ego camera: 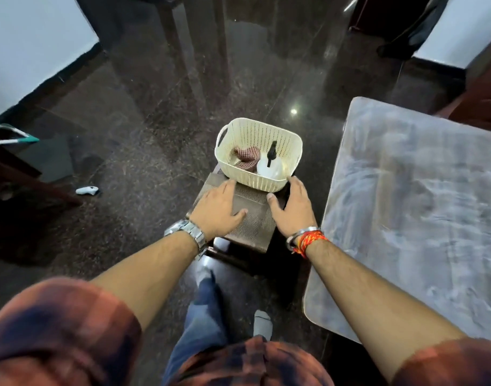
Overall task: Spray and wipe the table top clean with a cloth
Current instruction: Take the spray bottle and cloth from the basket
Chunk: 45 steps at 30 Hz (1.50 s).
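A cream perforated basket (262, 132) stands on a small dark stool (248, 221). Inside it lie a red-and-white checked cloth (247, 156) and a white spray bottle (270, 166) with a black nozzle. My left hand (217, 210) hovers just in front of the basket's left side, fingers spread, holding nothing. My right hand (293, 208) reaches toward the basket's right front corner, also empty, fingertips close to the rim. The grey smeared table top (414, 215) fills the right side.
Dark polished floor surrounds the stool. A small white object (87, 190) lies on the floor to the left. Dark wooden furniture legs (30, 179) stand at the left edge. White walls show at both upper corners. My legs and socks are below.
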{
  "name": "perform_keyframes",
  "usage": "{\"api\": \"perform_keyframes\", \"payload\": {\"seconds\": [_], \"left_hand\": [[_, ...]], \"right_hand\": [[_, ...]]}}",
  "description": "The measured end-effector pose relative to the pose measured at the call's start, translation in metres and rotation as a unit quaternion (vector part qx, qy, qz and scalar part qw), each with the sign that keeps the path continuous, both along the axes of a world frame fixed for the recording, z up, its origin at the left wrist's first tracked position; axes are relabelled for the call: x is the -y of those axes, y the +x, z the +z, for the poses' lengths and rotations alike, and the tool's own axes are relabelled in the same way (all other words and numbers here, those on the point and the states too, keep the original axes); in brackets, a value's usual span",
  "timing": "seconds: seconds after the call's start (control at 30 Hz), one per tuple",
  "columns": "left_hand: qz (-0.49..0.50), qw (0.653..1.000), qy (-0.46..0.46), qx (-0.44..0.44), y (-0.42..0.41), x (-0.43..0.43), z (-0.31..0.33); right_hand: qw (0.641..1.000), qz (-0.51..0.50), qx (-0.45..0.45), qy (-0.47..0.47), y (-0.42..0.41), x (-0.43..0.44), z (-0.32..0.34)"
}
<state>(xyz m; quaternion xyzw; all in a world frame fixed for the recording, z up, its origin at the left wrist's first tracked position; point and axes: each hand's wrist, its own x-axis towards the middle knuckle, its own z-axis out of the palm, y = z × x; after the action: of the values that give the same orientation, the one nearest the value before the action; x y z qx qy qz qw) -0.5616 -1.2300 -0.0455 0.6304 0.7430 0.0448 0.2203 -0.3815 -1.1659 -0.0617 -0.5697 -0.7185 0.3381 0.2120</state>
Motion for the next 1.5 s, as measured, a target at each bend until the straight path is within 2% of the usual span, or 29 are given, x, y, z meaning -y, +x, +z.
{"api": "perform_keyframes", "payload": {"seconds": [0.3,0.47,0.57,0.7,0.77,0.83,0.93,1.03,1.13,1.23,1.3,1.33,1.37,1.4,1.43,1.47,1.5], "left_hand": [[-0.122,0.990,-0.073,0.020,-0.056,-0.122,-0.047],[-0.137,0.984,-0.109,0.034,-0.069,-0.163,-0.067],[-0.123,0.984,-0.121,0.036,-0.071,-0.178,-0.077],[-0.076,0.985,-0.147,0.038,-0.075,-0.189,-0.086],[-0.048,0.985,-0.160,0.041,-0.074,-0.193,-0.088],[-0.028,0.985,-0.150,0.075,-0.073,-0.198,-0.090],[0.003,0.980,-0.078,0.181,-0.074,-0.202,-0.085],[0.039,0.948,0.007,0.314,-0.077,-0.199,-0.075],[0.065,0.917,0.063,0.389,-0.080,-0.193,-0.063],[0.141,0.900,0.112,0.397,-0.084,-0.194,-0.045],[0.210,0.877,0.126,0.414,-0.090,-0.197,-0.040],[0.240,0.866,0.134,0.419,-0.094,-0.199,-0.040],[0.260,0.857,0.134,0.424,-0.096,-0.201,-0.039],[0.276,0.851,0.123,0.429,-0.098,-0.202,-0.041],[0.289,0.847,0.109,0.432,-0.100,-0.204,-0.042],[0.292,0.846,0.096,0.436,-0.103,-0.205,-0.046],[0.295,0.847,0.082,0.435,-0.104,-0.204,-0.048]], "right_hand": [[0.989,-0.138,0.007,-0.047,-0.089,-0.103,-0.041],[0.979,-0.178,0.039,-0.093,-0.114,-0.155,-0.067],[0.975,-0.171,0.079,-0.118,-0.113,-0.178,-0.093],[0.976,-0.157,0.125,-0.083,-0.111,-0.193,-0.110],[0.979,-0.108,0.160,-0.061,-0.106,-0.198,-0.105],[0.986,-0.012,0.162,-0.031,-0.098,-0.202,-0.090],[0.988,0.120,0.084,-0.039,-0.085,-0.208,-0.042],[0.965,0.246,-0.023,-0.092,-0.085,-0.211,0.011],[0.938,0.312,-0.102,-0.108,-0.101,-0.213,0.033],[0.910,0.287,-0.251,-0.165,-0.107,-0.223,0.034],[0.884,0.177,-0.368,-0.229,-0.111,-0.231,0.006],[0.885,0.084,-0.381,-0.254,-0.118,-0.235,-0.016],[0.913,-0.011,-0.321,-0.252,-0.126,-0.237,-0.044],[0.947,-0.072,-0.206,-0.234,-0.131,-0.240,-0.078],[0.963,-0.084,-0.081,-0.241,-0.137,-0.242,-0.110],[0.961,-0.059,0.006,-0.269,-0.143,-0.239,-0.135],[0.952,-0.022,0.050,-0.300,-0.150,-0.238,-0.156]]}}
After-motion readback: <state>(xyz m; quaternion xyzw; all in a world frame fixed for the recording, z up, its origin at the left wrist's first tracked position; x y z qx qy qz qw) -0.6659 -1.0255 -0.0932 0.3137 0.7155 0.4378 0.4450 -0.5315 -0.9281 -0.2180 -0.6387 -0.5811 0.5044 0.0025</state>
